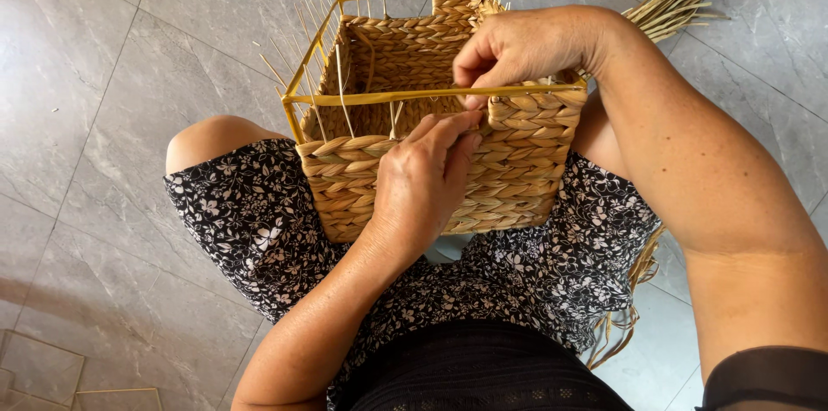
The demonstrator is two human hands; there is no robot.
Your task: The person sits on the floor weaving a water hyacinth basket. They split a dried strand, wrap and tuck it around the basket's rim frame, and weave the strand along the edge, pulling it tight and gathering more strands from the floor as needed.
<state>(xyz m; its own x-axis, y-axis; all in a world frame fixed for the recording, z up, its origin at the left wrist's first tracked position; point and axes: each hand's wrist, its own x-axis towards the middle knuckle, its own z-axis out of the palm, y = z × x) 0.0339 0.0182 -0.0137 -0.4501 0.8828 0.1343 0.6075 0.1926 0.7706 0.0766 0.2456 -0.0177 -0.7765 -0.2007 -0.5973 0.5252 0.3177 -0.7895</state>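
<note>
Rectangular basket of braided tan straw (509, 174) on a yellow wire frame (392, 97), resting upright on the lap. The near wall is woven full height toward 3 o'clock and only partway toward 9 o'clock, where thin upright stakes (315, 36) stand bare.

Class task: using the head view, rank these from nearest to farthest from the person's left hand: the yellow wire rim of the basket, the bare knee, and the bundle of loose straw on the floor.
1. Yellow wire rim: just above the left hand, at its fingertips.
2. Bare knee: off to the picture's left, beside the basket.
3. Bundle of loose straw: top right on the floor, beyond the right hand.
</note>
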